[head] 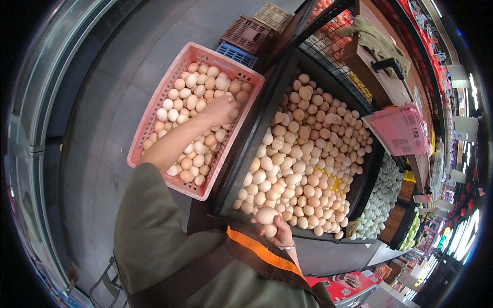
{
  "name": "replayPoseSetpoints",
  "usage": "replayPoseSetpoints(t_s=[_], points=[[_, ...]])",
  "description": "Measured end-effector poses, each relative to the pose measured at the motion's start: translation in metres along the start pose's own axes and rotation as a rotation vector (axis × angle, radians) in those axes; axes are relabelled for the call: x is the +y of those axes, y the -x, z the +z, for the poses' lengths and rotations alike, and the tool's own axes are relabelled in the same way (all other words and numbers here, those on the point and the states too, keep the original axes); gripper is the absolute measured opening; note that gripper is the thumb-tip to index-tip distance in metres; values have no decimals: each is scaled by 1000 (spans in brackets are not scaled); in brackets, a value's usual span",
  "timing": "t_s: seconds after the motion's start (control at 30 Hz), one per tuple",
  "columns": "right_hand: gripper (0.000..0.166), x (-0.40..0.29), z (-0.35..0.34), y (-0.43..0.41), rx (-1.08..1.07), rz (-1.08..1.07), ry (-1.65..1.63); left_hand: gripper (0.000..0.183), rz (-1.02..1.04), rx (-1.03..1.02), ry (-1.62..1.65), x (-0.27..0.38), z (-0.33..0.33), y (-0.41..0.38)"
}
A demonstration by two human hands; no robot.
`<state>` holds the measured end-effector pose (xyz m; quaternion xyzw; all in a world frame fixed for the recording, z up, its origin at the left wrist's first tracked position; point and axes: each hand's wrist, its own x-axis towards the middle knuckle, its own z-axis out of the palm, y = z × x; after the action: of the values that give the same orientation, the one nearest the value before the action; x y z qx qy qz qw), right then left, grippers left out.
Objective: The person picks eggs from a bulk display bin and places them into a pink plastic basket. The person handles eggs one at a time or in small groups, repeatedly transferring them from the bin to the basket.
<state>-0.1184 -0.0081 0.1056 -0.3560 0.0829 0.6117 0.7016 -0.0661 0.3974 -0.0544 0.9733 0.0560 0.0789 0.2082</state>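
My left hand (pixel 221 110) reaches into a pink plastic crate (pixel 156 115) full of brown and cream eggs (pixel 191 102). Its fingers are bent down among the eggs near the crate's right side, and whether they grip one is hidden. Close to my chest, my right hand (pixel 284 231) holds two eggs (pixel 266 215), one above the other. Just beyond it is a black display bin (pixel 246 163) heaped with similar eggs (pixel 304 148). Part of a yellow egg tray (pixel 334 182) shows between them.
Pale greenish eggs (pixel 379 200) fill the neighbouring bin. Pink price signs (pixel 400 133) and a wooden shelf (pixel 379 69) with a cloth (pixel 375 42) border the display's right side. Stacked plastic crates (pixel 245 34) stand beyond the pink crate. A glass-fronted case (pixel 34 115) runs along the left.
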Motion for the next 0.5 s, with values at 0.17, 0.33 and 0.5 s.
replayPoseSetpoints(t_s=[0.17, 0.33, 0.5], points=[[70, 2, -11, 4, -27, 8, -15, 48, -389, -46, 923, -11, -32, 25], [71, 2, -18, 3, -62, 1, 22, 50, -505, -153, 1738, 1, -66, 51], [72, 4, -19, 4, -73, -31, 13, 50, -439, -115, 1923, 15, -74, 63]])
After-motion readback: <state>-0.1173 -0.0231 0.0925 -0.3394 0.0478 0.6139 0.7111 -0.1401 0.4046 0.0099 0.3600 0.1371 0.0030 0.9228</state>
